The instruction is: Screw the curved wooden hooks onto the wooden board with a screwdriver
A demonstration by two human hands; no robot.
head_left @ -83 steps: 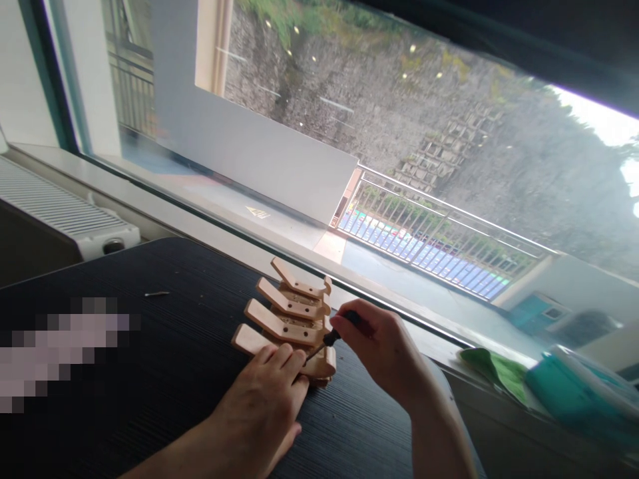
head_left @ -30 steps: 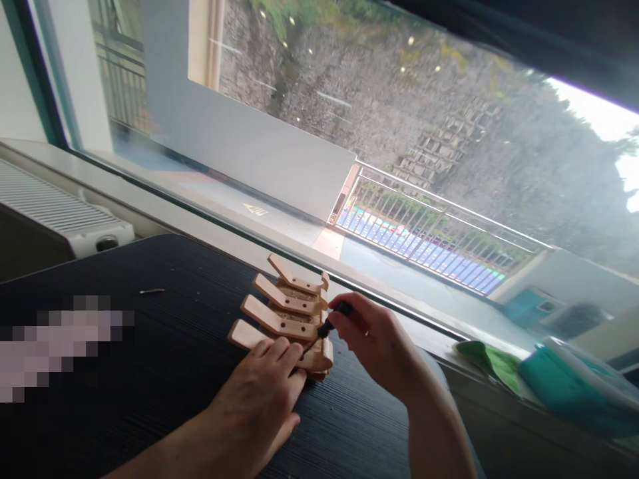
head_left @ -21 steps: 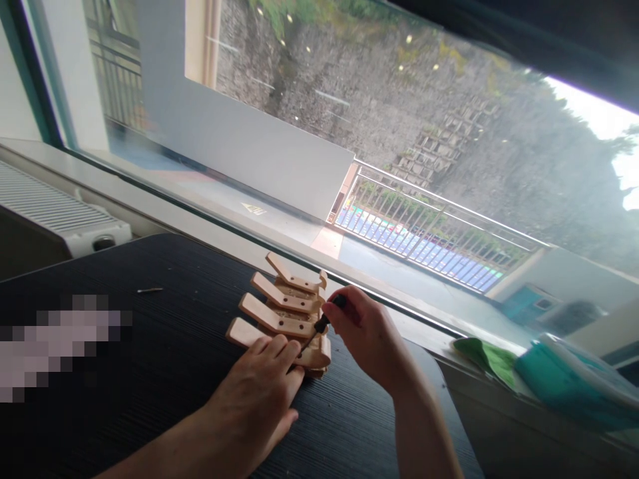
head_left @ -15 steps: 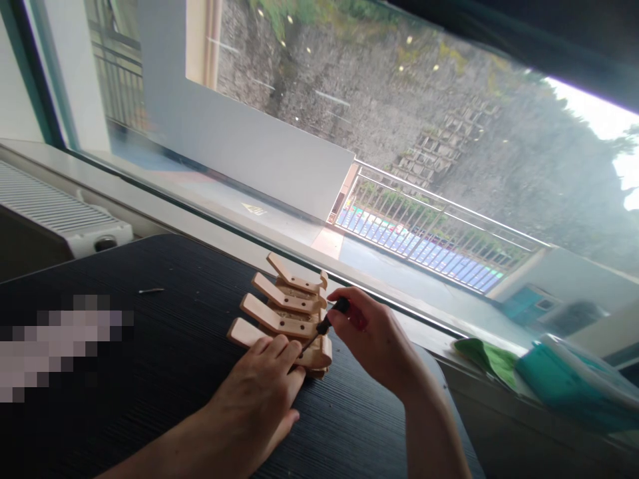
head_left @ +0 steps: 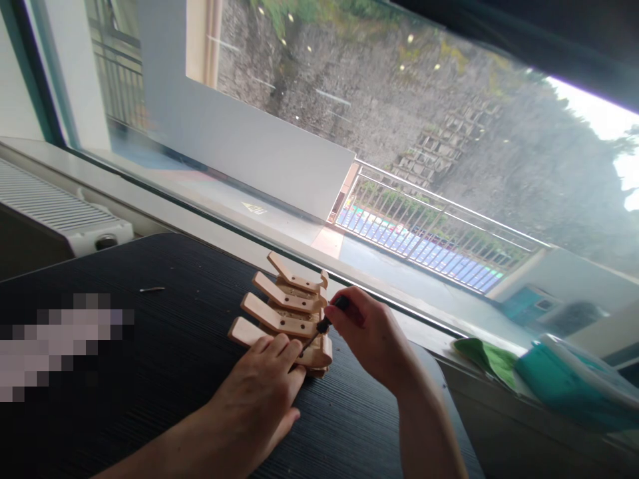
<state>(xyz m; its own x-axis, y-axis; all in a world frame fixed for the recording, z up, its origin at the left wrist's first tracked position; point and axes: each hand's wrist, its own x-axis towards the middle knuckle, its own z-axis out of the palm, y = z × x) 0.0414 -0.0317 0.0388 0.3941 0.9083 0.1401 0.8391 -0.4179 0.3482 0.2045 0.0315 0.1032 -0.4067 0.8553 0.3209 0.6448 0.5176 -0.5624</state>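
A wooden hook rack (head_left: 291,324) with several angled wooden pegs lies on the dark table, each visible peg marked by dark screw holes. My left hand (head_left: 264,372) is closed over the near end of the rack, covering part of the nearest peg. In my right hand (head_left: 367,332) is a screwdriver (head_left: 324,324) with a black handle, pinched near its top. Its thin shaft slants down to the nearest peg, beside my left fingertips. The tip is too small to make out.
The dark wood-grain table (head_left: 164,372) reaches a window sill (head_left: 219,226). A small thin metal piece (head_left: 152,289) lies on its left part. A white radiator (head_left: 64,206) stands left. To the right are a green cloth (head_left: 486,359) and a teal container (head_left: 569,379).
The fingers of my right hand have turned slightly around the screwdriver handle, and the wrist has shifted a little left. My left hand and the rack stay practically in place.
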